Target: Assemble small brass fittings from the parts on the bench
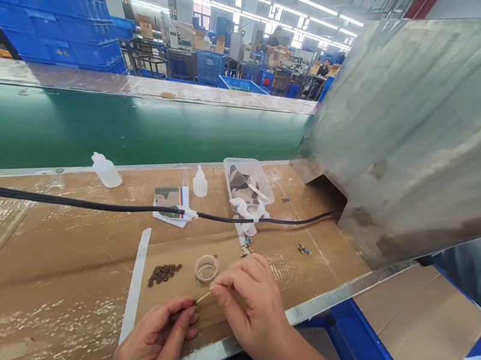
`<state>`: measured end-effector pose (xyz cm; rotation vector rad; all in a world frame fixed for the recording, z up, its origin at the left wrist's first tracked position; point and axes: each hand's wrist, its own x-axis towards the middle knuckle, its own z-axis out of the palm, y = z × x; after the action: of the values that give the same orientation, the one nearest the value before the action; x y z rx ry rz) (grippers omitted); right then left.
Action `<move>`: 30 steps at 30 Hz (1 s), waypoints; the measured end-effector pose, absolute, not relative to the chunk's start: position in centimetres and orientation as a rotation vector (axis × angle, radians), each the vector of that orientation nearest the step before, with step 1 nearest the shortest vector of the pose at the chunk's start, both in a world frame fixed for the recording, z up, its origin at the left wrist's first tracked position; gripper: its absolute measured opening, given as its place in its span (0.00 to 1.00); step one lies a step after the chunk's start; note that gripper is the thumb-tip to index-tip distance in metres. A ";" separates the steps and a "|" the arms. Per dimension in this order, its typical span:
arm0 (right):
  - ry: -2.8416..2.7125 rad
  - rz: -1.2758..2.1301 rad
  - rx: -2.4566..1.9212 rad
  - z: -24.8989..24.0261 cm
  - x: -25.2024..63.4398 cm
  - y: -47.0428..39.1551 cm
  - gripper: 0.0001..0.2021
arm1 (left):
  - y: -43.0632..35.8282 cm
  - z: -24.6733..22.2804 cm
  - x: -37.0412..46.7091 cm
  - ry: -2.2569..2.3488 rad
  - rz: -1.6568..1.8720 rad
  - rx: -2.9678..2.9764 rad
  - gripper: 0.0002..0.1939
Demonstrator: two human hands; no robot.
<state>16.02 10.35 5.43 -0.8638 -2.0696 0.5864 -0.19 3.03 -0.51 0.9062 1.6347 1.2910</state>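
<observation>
Likely light yet brittle, the thin, pale, wooden-looking stick (203, 298) wants end-holding: right grip (254, 310) pinches it; beside, left grip (166, 329) pinches a tiny dark piece (195, 303).

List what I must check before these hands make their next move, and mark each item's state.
1. Right hand has the thin stick pinched at one end: ok.
2. Left hand shows clearly what it pinches: not ok; fingers hide most of the small dark piece.
3. Clear cup stands upright and open: ok.
4. Cup's contents: cannot tell.
5. Small brown round pieces lie together, apart from the cup: ok.
6. Black cable is clear of both hands: ok.
</observation>
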 end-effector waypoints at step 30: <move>-2.172 0.640 -0.994 4.4 17.9 13.0 0.13 | 3.1 -0.8 -0.4 1.616 1.294 0.900 0.20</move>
<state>17.92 12.96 4.38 -0.9943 -2.1720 0.6402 -0.38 3.05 -0.81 0.9002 1.6163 1.2940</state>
